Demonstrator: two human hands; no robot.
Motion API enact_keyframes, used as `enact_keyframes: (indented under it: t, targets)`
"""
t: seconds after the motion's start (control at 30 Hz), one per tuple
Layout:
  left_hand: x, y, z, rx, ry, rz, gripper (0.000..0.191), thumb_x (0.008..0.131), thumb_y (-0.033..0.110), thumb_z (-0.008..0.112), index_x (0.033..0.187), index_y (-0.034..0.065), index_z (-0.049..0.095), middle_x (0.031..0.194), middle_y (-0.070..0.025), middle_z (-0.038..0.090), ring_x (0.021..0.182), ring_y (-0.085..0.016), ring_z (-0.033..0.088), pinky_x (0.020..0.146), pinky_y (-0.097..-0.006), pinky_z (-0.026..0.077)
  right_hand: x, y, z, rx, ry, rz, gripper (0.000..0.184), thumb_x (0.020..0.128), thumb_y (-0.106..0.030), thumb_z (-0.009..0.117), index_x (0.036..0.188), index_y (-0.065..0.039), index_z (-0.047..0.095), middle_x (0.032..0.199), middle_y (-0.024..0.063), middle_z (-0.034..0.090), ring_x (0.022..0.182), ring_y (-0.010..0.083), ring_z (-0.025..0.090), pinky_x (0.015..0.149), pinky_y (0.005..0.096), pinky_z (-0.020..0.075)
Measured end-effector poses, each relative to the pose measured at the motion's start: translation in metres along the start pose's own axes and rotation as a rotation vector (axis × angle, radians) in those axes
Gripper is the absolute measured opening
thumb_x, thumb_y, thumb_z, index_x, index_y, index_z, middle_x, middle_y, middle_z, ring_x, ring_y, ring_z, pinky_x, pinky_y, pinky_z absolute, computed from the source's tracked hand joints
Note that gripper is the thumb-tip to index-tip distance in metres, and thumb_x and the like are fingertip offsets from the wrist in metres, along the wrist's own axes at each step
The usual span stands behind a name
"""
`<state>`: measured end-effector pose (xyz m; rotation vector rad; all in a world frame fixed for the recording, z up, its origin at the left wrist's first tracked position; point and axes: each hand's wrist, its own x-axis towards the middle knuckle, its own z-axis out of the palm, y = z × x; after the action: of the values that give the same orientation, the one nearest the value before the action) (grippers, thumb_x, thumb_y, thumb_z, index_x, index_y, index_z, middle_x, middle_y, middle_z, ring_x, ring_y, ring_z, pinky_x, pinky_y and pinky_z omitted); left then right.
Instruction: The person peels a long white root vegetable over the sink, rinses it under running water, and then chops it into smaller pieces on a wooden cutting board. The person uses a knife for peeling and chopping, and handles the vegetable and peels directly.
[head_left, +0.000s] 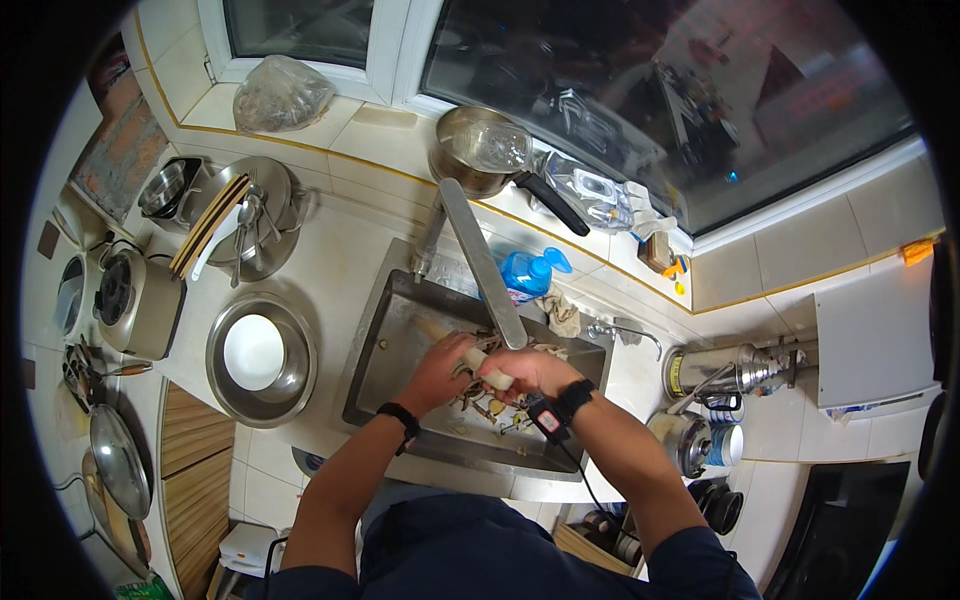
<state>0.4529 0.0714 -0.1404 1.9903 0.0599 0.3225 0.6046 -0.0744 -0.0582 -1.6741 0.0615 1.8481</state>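
Observation:
Over the stainless steel sink (375, 390), a long, pale, peeled-looking root vegetable (474, 359) lies slantwise between my two hands. My left hand (439, 373) grips it around its middle from the left. Its near end is held by my right hand (529, 369), with the fingers curled beneath. Whether the right hand also holds a small tool is hidden. Brown peelings and yellowish scraps (491, 409) litter the sink floor under the hands. The grey bar of the faucet spout (484, 266) reaches out just above my right hand.
On the left counter, a steel basin (304, 375) holds a white bowl (253, 352). A blue pump bottle (529, 274) and a crumpled cloth (562, 311) sit behind the sink. A handled pot (457, 169) stands on the sill. Right of the sink are a steel thermos (709, 370) and a kettle (679, 442).

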Motion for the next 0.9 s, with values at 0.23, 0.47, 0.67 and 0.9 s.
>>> enact_keyframes:
  t: [0.23, 0.47, 0.67, 0.9]
  targets:
    - [0.037, 0.001, 0.018, 0.212, -0.13, 0.222, 0.024, 0.07, 0.022, 0.077, 0.082, 0.0111, 0.06, 0.086, -0.011, 0.065, 0.09, -0.037, 0.062, 0.085, -0.0499, 0.045, -0.091, 0.004, 0.016, -0.223, 0.066, -0.07, 0.035, 0.085, -0.028, 0.07, 0.107, -0.002, 0.061, 0.08, 0.006, 0.061, 0.054, 0.0158, 0.061, 0.048, 0.0323, 0.0552]
    - [0.029, -0.034, 0.003, 0.241, -0.048, 0.066, 0.022, 0.07, 0.014, 0.077, 0.086, 0.0097, 0.062, 0.082, -0.0132, 0.064, 0.088, -0.037, 0.063, 0.083, -0.0482, 0.047, -0.14, 0.01, -0.002, -0.024, 0.041, -0.137, 0.048, 0.089, -0.022, 0.068, 0.13, 0.001, 0.057, 0.1, 0.0113, 0.069, 0.073, 0.0195, 0.07, 0.062, 0.0346, 0.062]
    - [0.012, -0.023, 0.015, 0.097, -0.062, -0.098, 0.02, 0.076, 0.012, 0.078, 0.089, 0.0061, 0.064, 0.086, -0.0173, 0.067, 0.086, -0.04, 0.064, 0.076, -0.0479, 0.051, -0.11, -0.003, 0.01, 0.272, 0.096, -0.446, 0.045, 0.088, -0.013, 0.067, 0.127, 0.006, 0.054, 0.112, 0.0223, 0.065, 0.083, 0.0305, 0.074, 0.063, 0.0366, 0.0643]
    - [0.002, -0.019, 0.017, -0.068, 0.066, -0.259, 0.024, 0.078, 0.014, 0.08, 0.097, 0.0048, 0.067, 0.09, -0.0193, 0.07, 0.087, -0.041, 0.068, 0.073, -0.0448, 0.053, -0.036, 0.014, 0.025, 0.228, 0.295, -0.776, 0.028, 0.088, -0.006, 0.073, 0.114, -0.001, 0.064, 0.102, 0.012, 0.07, 0.079, 0.0192, 0.069, 0.067, 0.0267, 0.0545]
